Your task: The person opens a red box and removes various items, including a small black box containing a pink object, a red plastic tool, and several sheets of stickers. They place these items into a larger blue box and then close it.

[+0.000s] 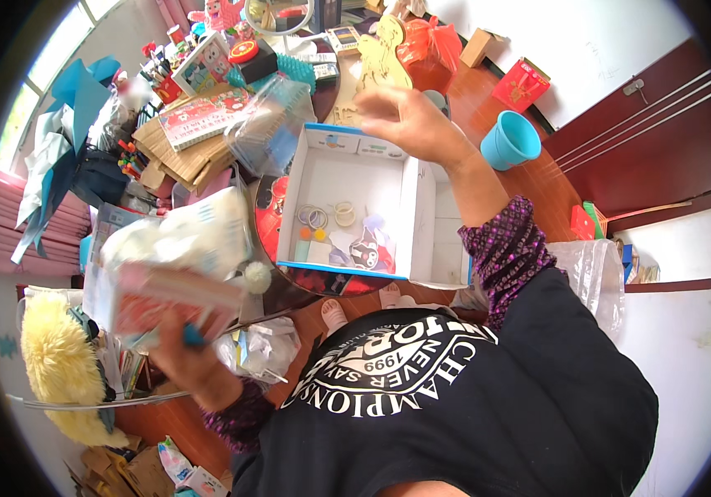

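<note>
My left hand [191, 357], at the lower left, grips a red and white printed box [169, 304], blurred. Something small and blue shows by its fingers. Just beyond is a clear bag of white fluffy stuff [184, 233]. My right hand [408, 121] hangs over the far edge of an open white cardboard box with blue rims [355, 168]. Its fingers are loosely bent, and I see nothing held in them. Inside the cardboard box lie rolls of tape [344, 214], a penguin-like cutout [366, 250] and small orange and yellow discs [312, 234].
A dark round table [268, 301] carries the box and much clutter. Beyond my right hand stand a plywood cutout [386, 56] and a red plastic bag [431, 50]. A blue bin [509, 141] is on the wooden floor to the right. Cardboard with a printed book [203, 118] lies left.
</note>
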`<act>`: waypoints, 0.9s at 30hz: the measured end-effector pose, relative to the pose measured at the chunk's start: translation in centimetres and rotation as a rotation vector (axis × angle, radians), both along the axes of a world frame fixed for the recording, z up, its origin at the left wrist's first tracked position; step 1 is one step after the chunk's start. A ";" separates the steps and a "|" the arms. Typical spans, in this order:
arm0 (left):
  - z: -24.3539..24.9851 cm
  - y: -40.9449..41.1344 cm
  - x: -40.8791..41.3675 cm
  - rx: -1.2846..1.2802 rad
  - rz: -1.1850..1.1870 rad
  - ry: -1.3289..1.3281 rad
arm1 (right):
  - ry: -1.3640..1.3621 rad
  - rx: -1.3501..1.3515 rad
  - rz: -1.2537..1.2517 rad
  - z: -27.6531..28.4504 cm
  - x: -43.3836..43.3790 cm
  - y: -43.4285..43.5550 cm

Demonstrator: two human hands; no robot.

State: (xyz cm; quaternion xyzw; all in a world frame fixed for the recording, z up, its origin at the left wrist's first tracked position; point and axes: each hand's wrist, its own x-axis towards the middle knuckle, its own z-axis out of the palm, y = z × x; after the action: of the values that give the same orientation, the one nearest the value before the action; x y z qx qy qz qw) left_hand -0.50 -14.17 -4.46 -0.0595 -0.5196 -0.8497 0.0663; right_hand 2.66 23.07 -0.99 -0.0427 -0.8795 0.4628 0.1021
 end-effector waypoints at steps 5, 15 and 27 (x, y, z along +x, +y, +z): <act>-0.2 -6.0 1.8 0.026 0.014 -0.088 | -0.359 0.484 0.243 -6.9 2.5 -0.7; -2.5 -6.2 2.1 -0.006 -0.076 -0.080 | -0.432 0.628 0.339 -13.3 3.5 -6.4; -1.6 -6.5 4.4 -0.038 -0.024 -0.030 | -0.110 0.905 0.172 -11.1 0.3 -5.4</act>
State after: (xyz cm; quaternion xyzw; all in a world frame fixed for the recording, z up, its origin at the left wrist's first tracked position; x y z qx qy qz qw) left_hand 3.92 -20.67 -6.07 -0.0542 -0.5358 -0.8413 0.0470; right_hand 2.99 17.62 -12.11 0.0548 -0.9975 0.0363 0.0251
